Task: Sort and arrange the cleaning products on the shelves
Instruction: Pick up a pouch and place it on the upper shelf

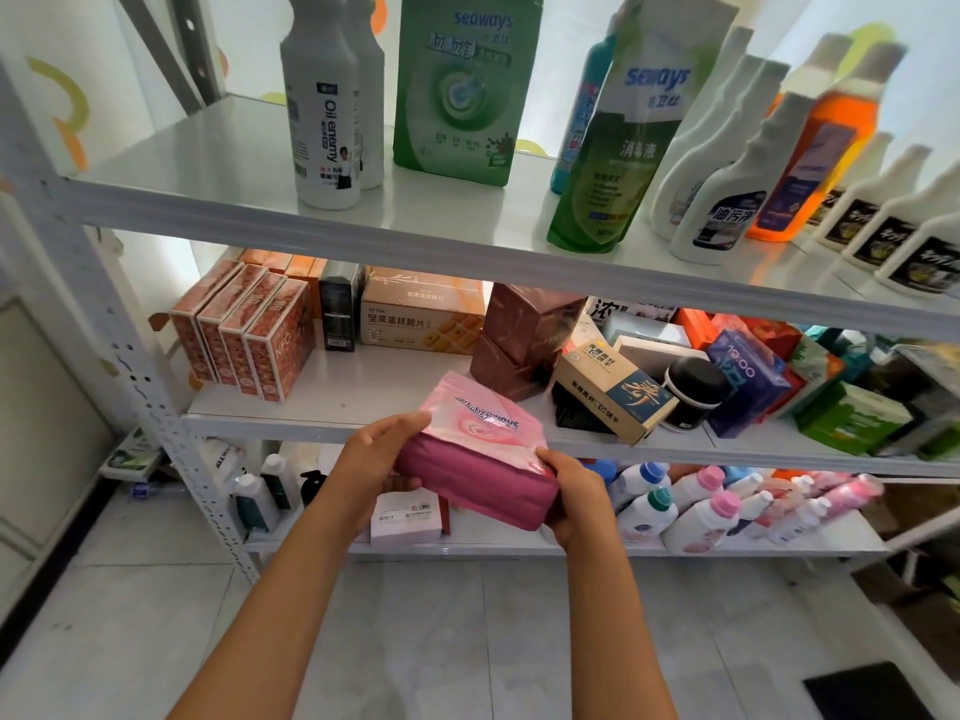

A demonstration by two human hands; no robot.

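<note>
— Holding the pink pouch point(480, 452) with both hands, is that right?

— Yes. The left hand point(382, 449) wraps its grip over the pouch's left end, fingers curled on top, and the right hand point(571, 498) clasps the right end from below and the side. The pouch lies tilted, its dark pink base toward the camera, in the air just in front of the middle shelf point(332, 402).

— What stands on the top shelf point(218, 163)?

— A white "Oil enemy" bottle point(324, 111), a green seaways pouch point(460, 90) upright beside it, a green disinfectant pouch point(623, 153) leaning, then white spray bottles point(727, 194) and an orange bottle point(815, 163) further right.

— And the middle shelf?

— Red patterned boxes point(244, 340) in a row at the left, a beige biscuit box point(421, 319), stacked maroon boxes point(519, 335), a black jar point(693, 392), and jumbled boxes to the right.

— Below?

— White detergent bottles with pink and teal caps point(696, 506) lie crowded on the bottom shelf.
</note>
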